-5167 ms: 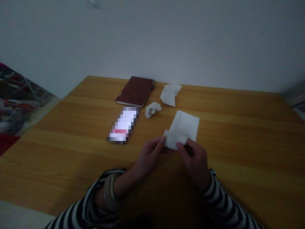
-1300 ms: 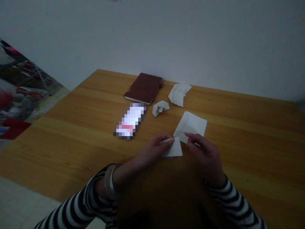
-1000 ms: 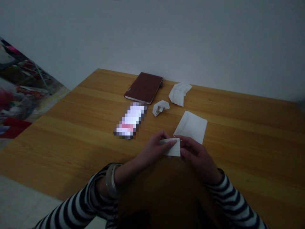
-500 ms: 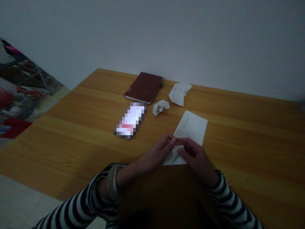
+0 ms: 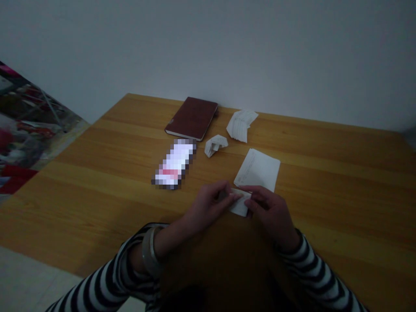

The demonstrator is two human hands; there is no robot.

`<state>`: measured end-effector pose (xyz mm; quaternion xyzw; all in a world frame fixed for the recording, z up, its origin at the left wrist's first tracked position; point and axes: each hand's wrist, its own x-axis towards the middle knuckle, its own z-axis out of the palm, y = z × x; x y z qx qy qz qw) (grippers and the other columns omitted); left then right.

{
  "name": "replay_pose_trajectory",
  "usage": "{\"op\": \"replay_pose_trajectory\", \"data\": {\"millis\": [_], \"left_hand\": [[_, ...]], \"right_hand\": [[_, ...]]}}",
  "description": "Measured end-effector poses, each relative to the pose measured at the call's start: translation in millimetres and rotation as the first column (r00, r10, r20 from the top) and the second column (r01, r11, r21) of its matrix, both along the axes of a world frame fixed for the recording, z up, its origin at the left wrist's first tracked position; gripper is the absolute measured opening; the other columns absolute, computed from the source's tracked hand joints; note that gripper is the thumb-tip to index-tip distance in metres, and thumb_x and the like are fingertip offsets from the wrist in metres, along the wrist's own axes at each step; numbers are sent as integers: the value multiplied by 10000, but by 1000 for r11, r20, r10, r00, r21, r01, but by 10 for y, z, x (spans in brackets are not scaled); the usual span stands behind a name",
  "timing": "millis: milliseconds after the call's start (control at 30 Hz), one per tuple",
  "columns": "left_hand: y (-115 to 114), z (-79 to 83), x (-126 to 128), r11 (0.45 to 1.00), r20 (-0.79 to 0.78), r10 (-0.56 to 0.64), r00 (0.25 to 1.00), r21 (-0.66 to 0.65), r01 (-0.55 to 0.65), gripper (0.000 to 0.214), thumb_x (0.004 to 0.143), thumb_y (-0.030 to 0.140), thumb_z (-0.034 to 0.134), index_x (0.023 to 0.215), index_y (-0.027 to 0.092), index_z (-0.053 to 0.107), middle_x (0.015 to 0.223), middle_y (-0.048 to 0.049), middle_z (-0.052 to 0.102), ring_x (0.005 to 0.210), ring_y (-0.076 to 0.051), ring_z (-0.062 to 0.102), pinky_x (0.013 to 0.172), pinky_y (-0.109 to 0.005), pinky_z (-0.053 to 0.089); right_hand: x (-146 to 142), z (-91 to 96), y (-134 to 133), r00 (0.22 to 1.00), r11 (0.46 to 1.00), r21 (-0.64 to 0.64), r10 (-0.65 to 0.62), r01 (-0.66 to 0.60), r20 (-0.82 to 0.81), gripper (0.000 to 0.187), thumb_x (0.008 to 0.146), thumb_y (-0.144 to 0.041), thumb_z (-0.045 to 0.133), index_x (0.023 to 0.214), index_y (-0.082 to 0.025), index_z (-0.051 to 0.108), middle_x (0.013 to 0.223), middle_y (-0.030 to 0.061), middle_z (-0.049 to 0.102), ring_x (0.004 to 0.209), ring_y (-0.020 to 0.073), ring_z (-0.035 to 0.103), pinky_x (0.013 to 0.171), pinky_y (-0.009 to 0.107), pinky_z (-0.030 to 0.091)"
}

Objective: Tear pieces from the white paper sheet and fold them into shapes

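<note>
Between both hands is a small folded piece of white paper, held over the near part of the table. My left hand pinches its left side between thumb and fingers. At its right edge, my right hand grips it with the thumb in front and the fingers behind. Just beyond the right hand lies a flat stack of white paper sheets with faint writing along the left side. Parts of the folded paper are hidden by the fingers.
On the wooden table lie a phone with a lit, blurred screen, a dark red notebook, a small folded paper piece and a fanned set of folded papers. A wall rises behind. Clutter stands at the left.
The folded paper has turned and now looks smaller between the fingers. My left thumb has come down onto its front face. The view has shifted slightly, moving the table objects a little left.
</note>
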<state>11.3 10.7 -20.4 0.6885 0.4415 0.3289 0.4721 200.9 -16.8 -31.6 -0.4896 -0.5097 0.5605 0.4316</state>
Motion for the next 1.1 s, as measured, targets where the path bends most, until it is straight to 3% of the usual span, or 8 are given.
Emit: {"op": "replay_pose_trajectory", "data": {"millis": [133,333,600,833,1100], "left_hand": [[-19,40,16,998,-11,2,1000,65,-1,223,907,322,607,762,162,556,676,34,562,607,-89,480,553,-208,365],[-65,34,50,993,37,90,995,78,-92,209,875,289,660,739,159,571,643,39,577,570,-80,470,531,-203,368],[-113,58,73,992,45,127,991,2,-127,203,898,307,620,764,166,562,658,35,551,595,-88,487,533,-203,379],[-89,67,59,994,79,111,991,-2,-111,184,898,283,620,781,172,533,657,34,541,579,-82,475,513,-199,376],[-102,79,49,996,110,90,990,-29,-87,186,902,276,601,775,177,508,656,27,525,583,-89,471,512,-213,368]], "right_hand": [[0,14,-6,993,996,76,-60,53,100,129,823,-278,656,815,-175,734,599,-7,684,526,117,636,504,205,518],[-26,58,-49,960,972,223,-133,78,246,199,881,-283,603,797,-178,751,598,-10,679,529,106,608,494,192,469],[-21,41,-74,932,963,247,-186,110,312,292,925,-321,544,721,-173,692,561,-22,582,515,101,522,470,199,400],[25,69,-35,952,972,235,-76,5,297,287,941,-315,490,936,-187,746,702,28,705,643,159,637,569,249,501],[55,70,-56,944,938,339,-47,-70,326,288,954,-248,471,1009,-206,751,735,19,732,617,137,658,563,228,501]]}}
